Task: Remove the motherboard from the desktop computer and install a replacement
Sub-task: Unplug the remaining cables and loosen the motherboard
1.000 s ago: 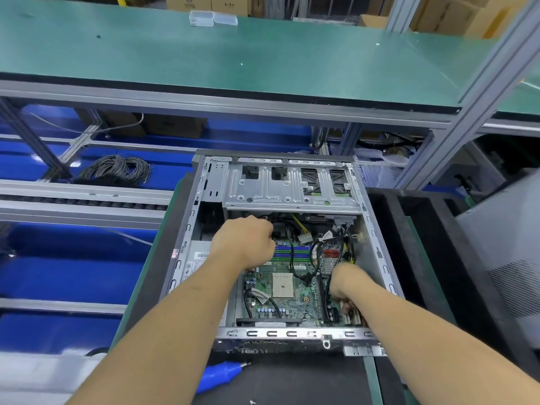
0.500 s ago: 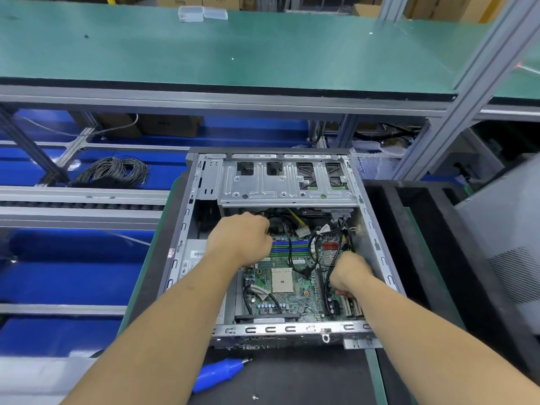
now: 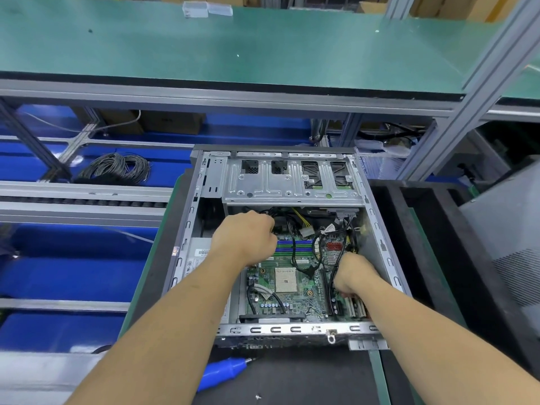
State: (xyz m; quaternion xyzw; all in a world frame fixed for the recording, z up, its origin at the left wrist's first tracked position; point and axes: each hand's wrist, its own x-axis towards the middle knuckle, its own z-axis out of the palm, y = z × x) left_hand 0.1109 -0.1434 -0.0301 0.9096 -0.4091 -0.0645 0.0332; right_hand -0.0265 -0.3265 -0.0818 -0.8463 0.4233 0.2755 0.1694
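The open desktop case lies on its side on the dark mat. The green motherboard, with its bare CPU socket and blue-green RAM slots, sits inside it. My left hand is curled into a fist over the board's far left corner, beside a bundle of black cables. Its fingertips are hidden. My right hand is curled at the board's right edge, fingers pinching down by the expansion slots. Both forearms reach in over the case's near rim.
A metal drive cage covers the far half of the case. A blue electric screwdriver lies on the mat by my left forearm. Black foam trays and a grey panel stand to the right. A cable coil lies at left.
Both hands stay at the same spots on the board. Only the view has shifted slightly.
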